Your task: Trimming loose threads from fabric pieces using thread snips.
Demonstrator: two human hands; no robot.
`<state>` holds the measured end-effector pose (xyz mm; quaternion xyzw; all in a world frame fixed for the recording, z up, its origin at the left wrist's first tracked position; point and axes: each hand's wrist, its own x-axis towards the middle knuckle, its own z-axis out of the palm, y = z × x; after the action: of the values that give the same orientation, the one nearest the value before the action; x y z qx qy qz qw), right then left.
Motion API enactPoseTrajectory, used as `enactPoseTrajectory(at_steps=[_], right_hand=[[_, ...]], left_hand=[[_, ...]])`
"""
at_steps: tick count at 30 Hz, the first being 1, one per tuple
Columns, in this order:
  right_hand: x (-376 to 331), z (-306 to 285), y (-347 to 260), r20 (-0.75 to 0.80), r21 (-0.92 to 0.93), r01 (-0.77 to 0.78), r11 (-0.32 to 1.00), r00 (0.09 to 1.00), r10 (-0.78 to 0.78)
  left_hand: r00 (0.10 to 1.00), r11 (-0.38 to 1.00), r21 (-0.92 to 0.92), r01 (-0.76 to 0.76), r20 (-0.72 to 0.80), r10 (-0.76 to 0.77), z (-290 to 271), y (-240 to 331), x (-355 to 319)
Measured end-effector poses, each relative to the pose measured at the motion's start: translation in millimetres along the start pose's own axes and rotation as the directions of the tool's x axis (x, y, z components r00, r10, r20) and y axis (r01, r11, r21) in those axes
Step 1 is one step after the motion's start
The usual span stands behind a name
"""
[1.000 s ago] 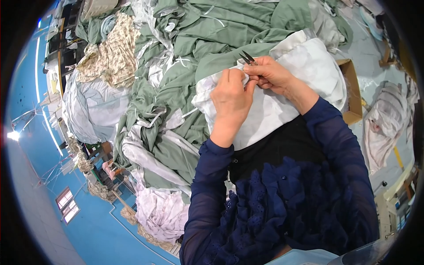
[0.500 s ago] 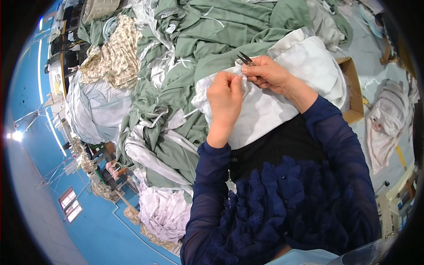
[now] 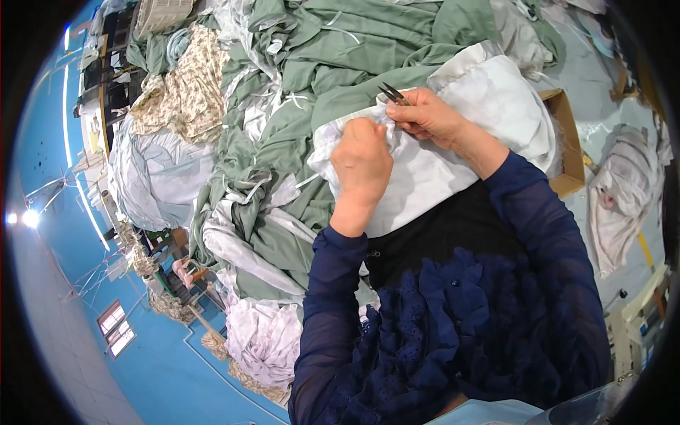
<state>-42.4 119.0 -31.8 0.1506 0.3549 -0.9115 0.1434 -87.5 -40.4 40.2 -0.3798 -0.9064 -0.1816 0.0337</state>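
Note:
White fabric (image 3: 425,191) lies over my lap and the edge of a heap of green cloth (image 3: 347,71). My left hand (image 3: 363,157) is closed in a pinch at the upper edge of the white fabric; its fingertips are mostly turned away from view. Close beside it, my right hand (image 3: 432,120) grips a small pair of dark thread snips (image 3: 394,95), their pointed blades sticking out past the fingers toward the upper left. The right thumb and fingers also meet the fabric's edge. What lies between the left fingertips is too small to make out clearly.
Green garments with white ties spread ahead and left. Floral cloth (image 3: 185,88) and pale blue cloth (image 3: 159,177) lie farther left. An open cardboard box (image 3: 567,145) stands at right, near whitish cloth (image 3: 623,198). A lilac-white bundle (image 3: 262,340) sits at lower left.
My left hand has turned slightly, with its knuckles rolled a little to the right. My right hand and the snips stay nearly in place.

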Motion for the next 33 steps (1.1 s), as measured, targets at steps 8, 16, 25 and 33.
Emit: enactPoseTrajectory(at_steps=[8, 16, 25, 33], right_hand=[[-2.8, -1.7, -2.9, 0.028, 0.079, 0.02, 0.997, 0.999, -0.023], [-3.1, -1.8, -3.7, -0.005, 0.05, 0.022, 0.998, 1.0, -0.022], [-3.8, -4.9, -0.3, 0.008, 0.038, 0.006, 0.999, 1.0, -0.006], [-5.8, -3.6, 0.1, 0.01, 0.058, 0.013, 0.998, 1.0, -0.013]], left_hand=[[1.0, 1.0, 0.018, 0.015, 0.019, -0.015, -23.1, -10.4, -3.1], [0.975, 0.965, -0.136, 0.222, 0.042, -0.218, -41.5, -11.1, -18.8], [0.991, 0.963, -0.239, 0.126, -0.02, -0.134, -9.5, 3.7, -4.7], [0.994, 0.992, -0.103, -0.068, -0.09, 0.059, -1.0, 2.2, 1.9]])
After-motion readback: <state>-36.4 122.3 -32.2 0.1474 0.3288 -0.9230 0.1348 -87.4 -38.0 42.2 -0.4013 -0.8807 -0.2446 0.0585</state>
